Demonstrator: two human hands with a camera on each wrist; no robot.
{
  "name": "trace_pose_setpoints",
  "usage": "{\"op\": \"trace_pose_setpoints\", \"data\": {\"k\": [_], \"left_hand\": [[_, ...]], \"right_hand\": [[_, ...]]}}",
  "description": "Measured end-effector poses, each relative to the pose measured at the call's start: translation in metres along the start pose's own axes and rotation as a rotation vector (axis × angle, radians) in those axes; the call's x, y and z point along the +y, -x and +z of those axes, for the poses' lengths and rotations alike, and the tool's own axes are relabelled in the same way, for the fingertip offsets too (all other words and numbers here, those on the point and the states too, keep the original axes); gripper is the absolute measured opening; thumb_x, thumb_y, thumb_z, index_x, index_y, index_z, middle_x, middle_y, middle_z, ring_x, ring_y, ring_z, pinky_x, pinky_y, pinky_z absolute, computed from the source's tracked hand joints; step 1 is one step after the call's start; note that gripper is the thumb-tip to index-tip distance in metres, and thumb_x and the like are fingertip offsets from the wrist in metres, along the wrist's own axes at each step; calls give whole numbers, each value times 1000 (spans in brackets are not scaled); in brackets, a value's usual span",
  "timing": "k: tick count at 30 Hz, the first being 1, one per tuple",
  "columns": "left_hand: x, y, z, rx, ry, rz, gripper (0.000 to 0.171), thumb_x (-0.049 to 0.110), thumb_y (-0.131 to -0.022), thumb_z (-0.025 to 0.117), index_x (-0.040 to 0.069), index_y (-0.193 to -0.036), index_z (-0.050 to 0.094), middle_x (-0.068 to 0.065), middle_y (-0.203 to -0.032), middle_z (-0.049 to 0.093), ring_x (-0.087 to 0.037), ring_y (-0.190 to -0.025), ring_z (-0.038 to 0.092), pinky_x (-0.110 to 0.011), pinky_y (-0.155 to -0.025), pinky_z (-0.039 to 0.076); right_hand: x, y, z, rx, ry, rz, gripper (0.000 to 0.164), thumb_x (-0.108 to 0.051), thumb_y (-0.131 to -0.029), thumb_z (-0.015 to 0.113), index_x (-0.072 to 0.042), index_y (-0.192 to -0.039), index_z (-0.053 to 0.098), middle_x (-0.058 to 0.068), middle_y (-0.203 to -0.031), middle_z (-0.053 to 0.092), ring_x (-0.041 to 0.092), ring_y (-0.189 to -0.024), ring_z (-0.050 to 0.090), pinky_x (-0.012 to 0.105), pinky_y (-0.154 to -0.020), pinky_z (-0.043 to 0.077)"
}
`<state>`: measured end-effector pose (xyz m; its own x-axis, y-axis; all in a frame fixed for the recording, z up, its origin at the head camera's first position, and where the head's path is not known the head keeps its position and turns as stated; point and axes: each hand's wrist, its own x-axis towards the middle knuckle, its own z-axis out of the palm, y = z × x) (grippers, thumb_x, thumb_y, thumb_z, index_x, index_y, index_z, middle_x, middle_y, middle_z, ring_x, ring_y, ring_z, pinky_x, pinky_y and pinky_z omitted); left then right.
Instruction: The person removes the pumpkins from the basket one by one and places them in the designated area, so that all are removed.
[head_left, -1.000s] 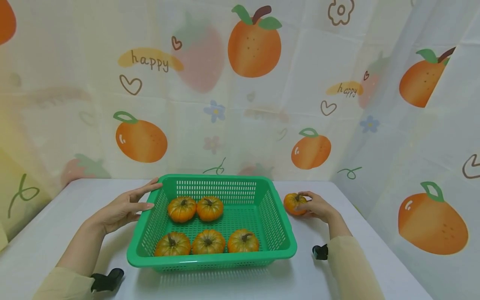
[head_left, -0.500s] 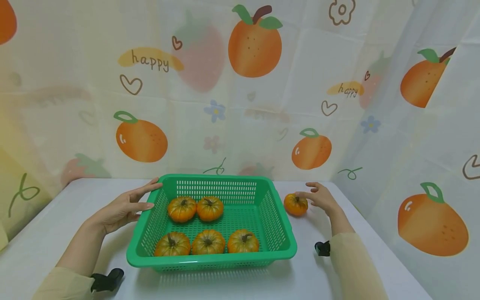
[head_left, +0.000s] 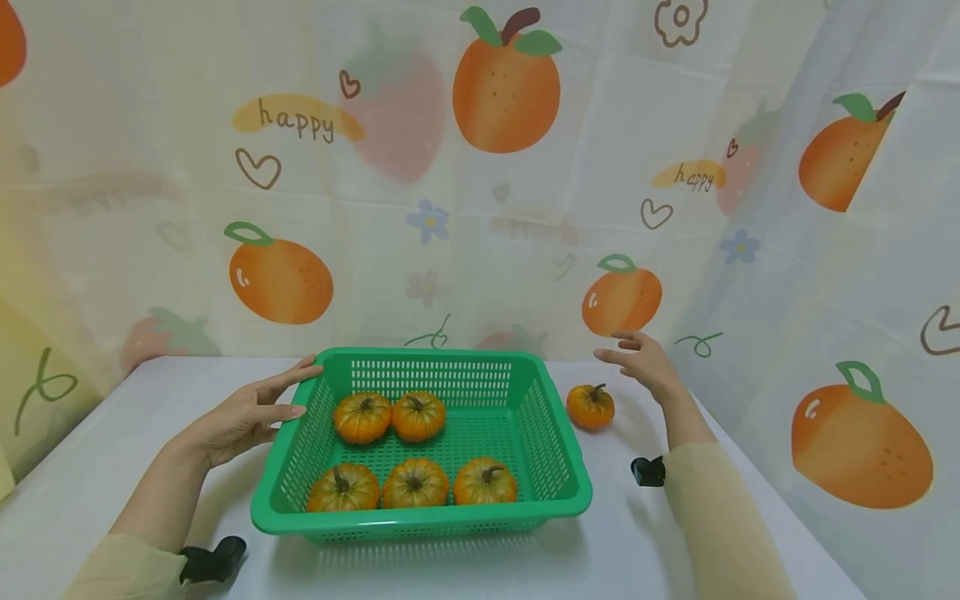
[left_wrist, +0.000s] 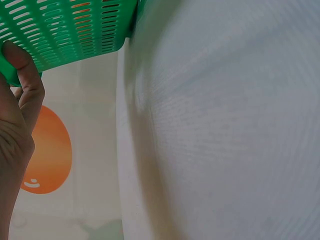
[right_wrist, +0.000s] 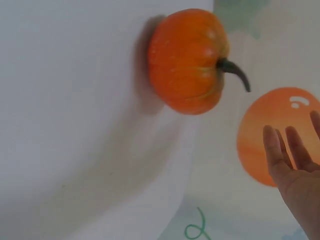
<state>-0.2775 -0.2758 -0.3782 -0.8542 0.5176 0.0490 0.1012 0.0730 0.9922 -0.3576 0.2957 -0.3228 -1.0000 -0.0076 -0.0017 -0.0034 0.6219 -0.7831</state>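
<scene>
An orange pumpkin (head_left: 590,410) sits alone on a white table (head_left: 420,577), stem up, just below and to the left of a person's right grip (head_left: 645,365). We see that grip raised off the table, fingers loosely extended and spread apart, with nothing held between them; from the right wrist we make out a gap between its fingertips and the pumpkin's dark, curved stem (right_wrist: 235,74).

Between the two grips stands a green basket (head_left: 420,520) with slotted walls, its right side just beside the lone pumpkin; whether the two touch, we cannot tell. The person's left grip (head_left: 242,417) rests on the basket's left rim, fingers extended rather than clenched, thumb and fingertips touching the green edge.

To the right of the left grip, inside the basket, we count five more pumpkins: a far pair (head_left: 362,419), side by side, and a near trio (head_left: 416,483) lined up along the front wall, lower than that grip in our head view.

Behind both grips hangs a pale curtain (head_left: 525,192) printed with oranges, strawberries, flowers and the word "happy." Below each grip, at the cuff of a cream sleeve (head_left: 731,525), we see a small black device (head_left: 213,560).
</scene>
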Motion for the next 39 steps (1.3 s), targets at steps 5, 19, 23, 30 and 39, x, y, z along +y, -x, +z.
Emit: {"op": "trace_pose_setpoints", "data": {"k": [5, 19, 23, 30, 39], "left_hand": [[0, 0, 0, 3, -7, -2, 66, 8, -101, 51, 11, -159, 19, 0, -169, -14, 1, -62, 49, -12, -64, 50], [-4, 0, -5, -10, 2, 7, 65, 7, -101, 48, 10, -159, 17, 2, -168, -16, 1, -94, 66, -20, -78, 58], [-4, -1, -4, -9, 9, 3, 65, 7, -101, 49, 12, -159, 18, 3, -169, -15, 2, -78, 62, -16, -72, 55], [-2, -1, -3, -2, 8, 0, 65, 7, -101, 49, 13, -159, 19, 4, -169, -15, 2, -81, 63, -17, -73, 55], [-3, -1, -2, 3, 14, -3, 65, 8, -101, 50, 13, -159, 19, 4, -169, -14, 2, -67, 56, -13, -66, 52]], "right_hand": [[-16, -2, -4, 0, -65, -53, 82, -41, -91, 68, -8, -155, 28, 26, -159, 28, 43, -137, 44, 52, -115, 40], [-53, -6, 3, 4, -106, -151, 79, -41, -90, 70, -12, -154, 33, 17, -158, 34, 37, -140, 43, 50, -114, 41], [-64, -7, 9, -3, -114, -196, 74, -37, -90, 70, -12, -152, 37, 18, -157, 37, 37, -141, 41, 50, -113, 43], [-83, -9, 22, -11, -111, -254, 67, -34, -90, 71, -16, -148, 44, 17, -153, 44, 37, -138, 45, 53, -113, 42], [-99, -9, 40, -31, -63, -290, 65, -41, -87, 74, -23, -144, 49, 13, -150, 49, 32, -136, 51, 57, -112, 41]]}}
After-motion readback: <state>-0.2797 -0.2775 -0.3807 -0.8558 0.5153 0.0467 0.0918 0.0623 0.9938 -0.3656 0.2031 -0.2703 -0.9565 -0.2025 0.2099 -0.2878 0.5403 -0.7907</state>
